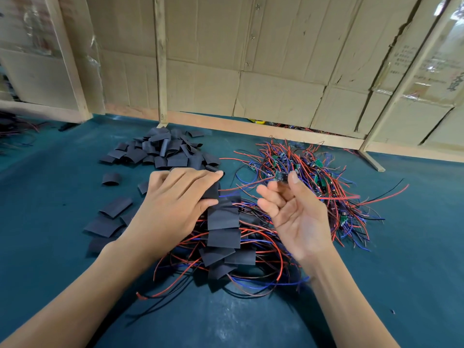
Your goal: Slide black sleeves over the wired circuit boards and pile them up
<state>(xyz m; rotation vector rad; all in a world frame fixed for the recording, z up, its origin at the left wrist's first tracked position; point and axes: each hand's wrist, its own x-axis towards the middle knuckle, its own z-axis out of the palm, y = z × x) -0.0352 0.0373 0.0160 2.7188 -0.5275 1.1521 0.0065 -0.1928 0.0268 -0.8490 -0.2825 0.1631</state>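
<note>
Black heat-shrink sleeve (212,190) pinched in the left hand (175,204), fingers laid flat over its top and thumb tucked under, just above the finished pile (223,237) of sleeved boards in front. Small green circuit board (281,177) held up in the right hand (291,212), nipped between thumb tip and a fingertip (exact finger hard to tell), remaining fingers loosely curled and spread, palm turned up. Board to the right of the sleeve and a little farther from the body, near but apart, red and blue wires (241,187) trailing from it leftward and down toward the sleeve. Sleeve's open end apparently facing right, toward the board, though mostly hidden under the fingers, so its long axis only guessed as running roughly left to right. Likely next: wires fed into that mouth first, then board drawn in after, both hands closing the gap. Loose stock of empty sleeves (160,151) heaped behind the left hand on the blue-green table mat (75,247); unsleeved wired boards (313,172) tangled behind the right hand. Cardboard wall (251,59) at the back.
</note>
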